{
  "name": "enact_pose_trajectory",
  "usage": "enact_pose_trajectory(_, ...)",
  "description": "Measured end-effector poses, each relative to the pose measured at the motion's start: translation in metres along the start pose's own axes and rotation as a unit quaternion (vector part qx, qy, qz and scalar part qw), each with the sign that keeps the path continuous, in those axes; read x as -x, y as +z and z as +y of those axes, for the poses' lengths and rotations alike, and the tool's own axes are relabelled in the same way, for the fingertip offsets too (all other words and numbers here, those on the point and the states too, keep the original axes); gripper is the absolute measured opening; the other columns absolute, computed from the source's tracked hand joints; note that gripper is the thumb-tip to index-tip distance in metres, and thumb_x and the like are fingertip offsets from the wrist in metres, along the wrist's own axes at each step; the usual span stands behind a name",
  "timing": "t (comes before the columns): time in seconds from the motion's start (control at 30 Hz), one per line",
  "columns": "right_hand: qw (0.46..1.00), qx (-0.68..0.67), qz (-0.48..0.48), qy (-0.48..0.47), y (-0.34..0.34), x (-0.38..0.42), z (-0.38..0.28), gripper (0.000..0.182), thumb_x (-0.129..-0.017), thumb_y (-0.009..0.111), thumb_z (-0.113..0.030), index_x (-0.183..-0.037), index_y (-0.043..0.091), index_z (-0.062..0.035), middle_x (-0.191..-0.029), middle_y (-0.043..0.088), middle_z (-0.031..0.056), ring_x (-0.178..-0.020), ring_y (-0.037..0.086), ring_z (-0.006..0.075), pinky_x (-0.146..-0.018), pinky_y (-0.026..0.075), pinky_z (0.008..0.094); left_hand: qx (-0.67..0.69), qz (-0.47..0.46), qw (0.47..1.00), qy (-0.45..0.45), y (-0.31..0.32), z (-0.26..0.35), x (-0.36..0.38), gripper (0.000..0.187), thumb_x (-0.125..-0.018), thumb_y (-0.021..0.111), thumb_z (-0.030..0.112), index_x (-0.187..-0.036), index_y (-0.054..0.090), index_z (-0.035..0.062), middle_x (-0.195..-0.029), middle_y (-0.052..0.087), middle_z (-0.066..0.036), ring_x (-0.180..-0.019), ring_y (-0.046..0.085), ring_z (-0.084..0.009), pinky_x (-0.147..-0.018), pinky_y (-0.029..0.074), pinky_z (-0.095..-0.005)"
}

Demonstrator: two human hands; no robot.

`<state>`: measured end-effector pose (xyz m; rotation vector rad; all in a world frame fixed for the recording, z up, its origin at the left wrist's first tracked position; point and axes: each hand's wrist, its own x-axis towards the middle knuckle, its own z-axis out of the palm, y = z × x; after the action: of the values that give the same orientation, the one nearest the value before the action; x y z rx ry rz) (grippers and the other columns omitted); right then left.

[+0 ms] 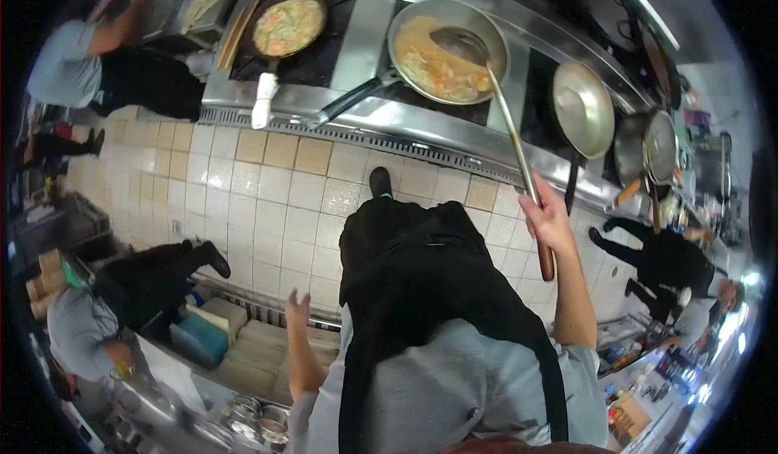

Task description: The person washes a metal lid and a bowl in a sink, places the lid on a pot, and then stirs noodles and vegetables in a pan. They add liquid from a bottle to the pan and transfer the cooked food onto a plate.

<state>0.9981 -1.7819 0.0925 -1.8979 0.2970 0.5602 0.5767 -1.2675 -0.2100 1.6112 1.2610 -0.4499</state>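
My right hand (545, 211) is closed around the long handle of a ladle (512, 130), which has a wooden end. The ladle's dark, rounded head rests in a frying pan (502, 49) on the stove. Orange-brown sauce with pale and orange pieces (433, 61) fills much of that pan. Its black handle (352, 100) points toward the lower left, over the stove's front edge. Beside my body, my left hand (298, 308) hangs in the air with its fingers apart and holds nothing.
A second pan (324, 28) of food sits left, its handle wrapped in white cloth (264, 100). An upturned-looking metal pan (583, 109) and a pot (628, 147) stand right. Co-workers are at left (69, 65), lower left (81, 324) and right (673, 263). A counter lies behind me.
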Motion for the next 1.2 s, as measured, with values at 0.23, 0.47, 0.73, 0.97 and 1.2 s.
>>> enact_pose_trajectory(0.23,0.996,0.059,0.039,-0.045,0.015,-0.073,0.06,0.055,-0.096,0.061,-0.009,-0.149,0.044,-0.0086,-0.072,0.054,-0.0038,-0.052,0.045,0.005,-0.045,0.038,0.0237,-0.067,0.001,0.971,0.229,0.012,0.238,-0.06,0.06,-0.097,0.066,0.02,-0.147,0.042,-0.001,-0.131,0.059,-0.02,-0.104,0.061,-0.0194,-0.088,0.052,-0.0322)
enact_pose_trajectory(0.47,0.984,0.076,0.075,-0.139,-0.001,-0.057,0.034,0.055,-0.097,0.062,-0.009,-0.148,0.044,-0.0041,-0.075,0.054,-0.0045,-0.053,0.045,0.0029,-0.046,0.036,0.0219,-0.041,-0.047,0.979,0.192,0.062,0.286,-0.049,0.061,-0.094,0.07,0.023,-0.145,0.047,-0.0009,-0.128,0.061,-0.023,-0.104,0.064,-0.0232,-0.087,0.052,-0.0327)
enact_pose_trajectory(0.73,0.979,-0.19,-0.058,-0.045,-0.027,-0.059,0.031,0.055,-0.099,0.056,-0.007,-0.15,0.038,-0.0064,-0.062,0.047,-0.0034,-0.038,0.04,0.0059,-0.034,0.036,0.0221,-0.131,0.06,0.98,0.134,0.14,0.166,0.005,0.06,-0.086,0.072,0.032,-0.136,0.057,0.0021,-0.124,0.066,-0.025,-0.109,0.067,-0.0343,-0.096,0.052,-0.0393)
enact_pose_trajectory(0.97,0.953,-0.218,-0.207,-0.041,-0.047,-0.1,0.035,0.056,-0.099,0.057,-0.017,-0.151,0.037,-0.0137,-0.068,0.043,-0.0026,-0.039,0.034,0.0065,-0.034,0.03,0.0227,-0.099,0.098,0.99,-0.006,0.176,0.133,0.138,0.059,-0.089,0.065,0.034,-0.137,0.056,0.0021,-0.139,0.057,-0.02,-0.13,0.053,-0.0337,-0.111,0.042,-0.0403)
enact_pose_trajectory(1.2,0.887,-0.342,-0.308,0.034,-0.038,-0.136,0.016,0.049,-0.105,0.044,-0.018,-0.153,0.033,-0.0192,-0.072,0.043,-0.0022,-0.039,0.033,0.0073,-0.034,0.034,0.0245,-0.046,0.146,0.986,-0.072,0.212,0.087,0.205,0.058,-0.088,0.064,0.036,-0.134,0.059,0.002,-0.135,0.06,-0.022,-0.128,0.055,-0.0365,-0.11,0.043,-0.0403)
